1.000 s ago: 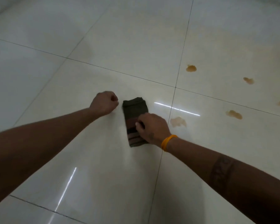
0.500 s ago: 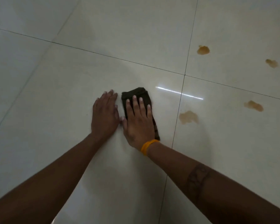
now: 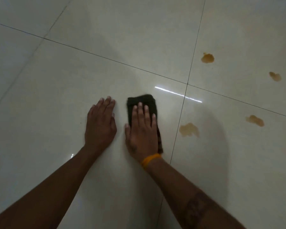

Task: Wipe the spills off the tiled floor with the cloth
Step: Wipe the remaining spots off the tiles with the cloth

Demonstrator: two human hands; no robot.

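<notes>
Pressing flat on the dark folded cloth (image 3: 141, 100), the right hand (image 3: 143, 129) is seen near the middle of the frame, its fingers straight and spread over the fabric, not curled around it. The left hand (image 3: 100, 124) is laid just beside it on the bare tiled floor (image 3: 56, 80), palm down, fingers straight, and nothing is held by it. An orange band (image 3: 149, 160) is worn on the right wrist.

Four brown spills are visible to the right of the cloth, and none is touched yet: the nearest spill (image 3: 189, 129) lies just across the tile joint, and three others (image 3: 254, 120) (image 3: 207, 57) (image 3: 275, 76) are found further toward the right edge and upper right.

The cloth is judged to be soft, light and without stiffness, so it can bunch or unfold when it is pushed. It is better controlled by a flat palm on its middle than by a pinch at one corner. The glossy tile is probably slippery, so the cloth should slide easily, and the liquid may be smeared if the pressure is uneven.
</notes>
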